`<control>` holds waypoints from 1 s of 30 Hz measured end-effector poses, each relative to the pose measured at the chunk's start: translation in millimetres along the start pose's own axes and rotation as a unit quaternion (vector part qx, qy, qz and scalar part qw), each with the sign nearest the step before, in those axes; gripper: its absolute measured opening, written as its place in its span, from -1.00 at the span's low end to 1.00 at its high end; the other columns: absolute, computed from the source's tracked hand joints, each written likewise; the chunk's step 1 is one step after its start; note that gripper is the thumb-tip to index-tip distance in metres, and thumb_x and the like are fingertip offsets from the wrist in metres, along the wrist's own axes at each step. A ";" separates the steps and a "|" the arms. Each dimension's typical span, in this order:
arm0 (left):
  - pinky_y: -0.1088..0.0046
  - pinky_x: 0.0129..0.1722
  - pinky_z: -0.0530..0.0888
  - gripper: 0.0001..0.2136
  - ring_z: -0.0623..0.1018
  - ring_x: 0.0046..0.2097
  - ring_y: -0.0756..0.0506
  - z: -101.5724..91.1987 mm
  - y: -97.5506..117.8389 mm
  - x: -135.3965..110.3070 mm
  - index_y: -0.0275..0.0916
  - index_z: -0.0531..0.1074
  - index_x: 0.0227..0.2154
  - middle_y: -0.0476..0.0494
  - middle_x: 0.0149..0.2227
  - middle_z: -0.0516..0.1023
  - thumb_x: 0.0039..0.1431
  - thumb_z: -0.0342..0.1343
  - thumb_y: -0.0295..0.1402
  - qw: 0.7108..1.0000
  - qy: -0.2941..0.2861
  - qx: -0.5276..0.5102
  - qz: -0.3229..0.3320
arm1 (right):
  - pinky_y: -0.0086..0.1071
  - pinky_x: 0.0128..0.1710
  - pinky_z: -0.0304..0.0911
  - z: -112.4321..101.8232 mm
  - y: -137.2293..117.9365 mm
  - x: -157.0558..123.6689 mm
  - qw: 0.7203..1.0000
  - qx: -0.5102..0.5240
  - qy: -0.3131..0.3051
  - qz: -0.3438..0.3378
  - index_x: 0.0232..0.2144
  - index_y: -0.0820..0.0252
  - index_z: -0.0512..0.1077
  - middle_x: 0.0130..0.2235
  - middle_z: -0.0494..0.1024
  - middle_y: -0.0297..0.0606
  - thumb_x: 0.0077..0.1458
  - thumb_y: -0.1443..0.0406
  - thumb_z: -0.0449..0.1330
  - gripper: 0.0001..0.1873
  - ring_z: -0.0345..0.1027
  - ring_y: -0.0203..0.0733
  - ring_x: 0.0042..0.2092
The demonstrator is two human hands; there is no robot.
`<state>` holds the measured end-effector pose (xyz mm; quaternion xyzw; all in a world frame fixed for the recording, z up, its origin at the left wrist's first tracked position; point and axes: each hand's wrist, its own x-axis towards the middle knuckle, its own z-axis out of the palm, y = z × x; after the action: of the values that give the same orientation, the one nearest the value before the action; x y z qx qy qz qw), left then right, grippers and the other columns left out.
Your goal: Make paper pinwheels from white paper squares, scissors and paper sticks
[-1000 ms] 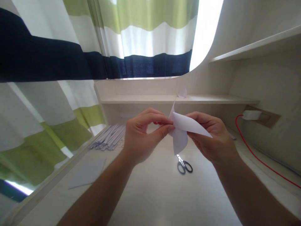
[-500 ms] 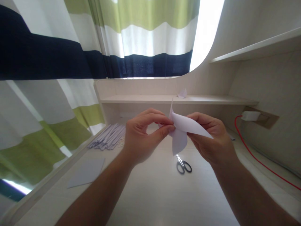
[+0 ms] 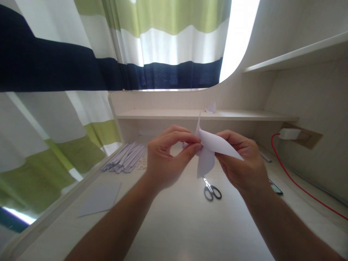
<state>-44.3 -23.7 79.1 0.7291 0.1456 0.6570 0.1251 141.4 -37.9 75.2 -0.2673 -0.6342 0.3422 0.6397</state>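
A white paper pinwheel-like piece (image 3: pixel 206 161) with curved blades is held up over the desk between both hands. My left hand (image 3: pixel 172 156) pinches it near its centre with thumb and index finger. My right hand (image 3: pixel 240 156) is closed on its right side, partly behind a blade, so some fingertips are hidden. Below the paper lies a pair of scissors (image 3: pixel 212 192) with black handles, its blade tips pointing up toward the paper.
At the left are a bundle of rolled paper strips (image 3: pixel 125 158) and a white sheet (image 3: pixel 100 198). A small folded paper (image 3: pixel 210 108) sits on the back shelf (image 3: pixel 163 114). A phone (image 3: pixel 276 187) lies right, by a red cable (image 3: pixel 288 174) from a white charger (image 3: pixel 289 133).
My right hand has shifted slightly left, and the paper's lower blade has moved a little left too. The phone behind my right wrist has come into view.
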 end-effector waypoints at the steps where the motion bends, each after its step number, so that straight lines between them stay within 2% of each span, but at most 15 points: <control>1: 0.33 -0.17 0.61 -0.90 0.62 -0.19 -0.09 0.3 0.0 -0.1 -0.09 0.69 -0.24 -0.07 -0.23 0.67 0.21 0.42 -0.42 1.000 0.000 -0.001 0.001 | -0.26 -0.29 0.54 -0.1 0.5 -0.5 1.000 0.001 0.000 -0.004 -0.31 0.01 0.63 -0.35 0.69 -0.31 0.01 0.15 0.57 -0.76 0.61 -0.11 -0.30; 12: 0.32 -0.16 0.61 -0.90 0.64 -0.19 -0.10 1.0 -0.3 0.9 -0.11 0.68 -0.23 -0.09 -0.23 0.68 0.22 0.40 -0.43 1.000 0.003 0.019 0.019 | -0.30 -0.32 0.53 1.8 -2.2 -1.0 1.000 -0.021 0.005 -0.011 -0.35 0.02 0.66 -0.37 0.68 -0.32 0.02 0.17 0.56 -0.81 0.58 -0.15 -0.33; 17: 0.33 -0.17 0.58 -0.88 0.61 -0.20 -0.08 -1.0 -1.2 1.6 -0.12 0.68 -0.21 -0.09 -0.22 0.66 0.21 0.41 -0.44 0.998 0.008 0.051 0.040 | -0.37 -0.34 0.53 1.7 -4.1 1.2 0.999 -0.010 0.016 -0.043 -0.34 0.05 0.62 -0.37 0.67 -0.36 -0.09 0.23 0.62 -0.71 0.58 -0.19 -0.33; 20: 0.32 -0.19 0.57 -0.88 0.60 -0.21 -0.09 -3.1 -0.3 2.9 -0.11 0.67 -0.22 -0.08 -0.24 0.66 0.20 0.42 -0.41 0.995 0.009 0.082 0.058 | -0.36 -0.38 0.51 1.1 -2.2 2.9 0.999 -0.008 0.020 -0.048 -0.36 0.07 0.61 -0.38 0.67 -0.35 -0.10 0.18 0.63 -0.68 0.55 -0.21 -0.38; 26: 0.29 -0.19 0.55 -0.87 0.60 -0.21 -0.12 -7.6 2.3 6.1 -0.09 0.67 -0.24 -0.07 -0.27 0.67 0.18 0.38 -0.46 0.990 0.008 0.122 0.072 | -0.34 -0.41 0.48 -1.3 0.6 4.6 0.999 0.002 -0.017 -0.036 -0.30 0.07 0.66 -0.35 0.70 -0.28 0.01 0.10 0.57 -0.73 0.56 -0.18 -0.36; 30: 0.29 -0.19 0.54 -0.86 0.59 -0.21 -0.11 -9.0 2.9 6.4 -0.09 0.66 -0.23 -0.06 -0.27 0.67 0.19 0.37 -0.48 0.990 -0.003 0.125 0.071 | -0.32 -0.35 0.53 -2.4 -1.4 4.5 0.999 0.003 -0.019 -0.035 -0.26 0.03 0.68 -0.30 0.72 -0.29 -0.03 0.13 0.60 -0.70 0.58 -0.17 -0.33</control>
<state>-52.5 -24.1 87.1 0.7495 0.1738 0.6386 -0.0134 143.7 -35.0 79.0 -0.2369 -0.6544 0.3267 0.6395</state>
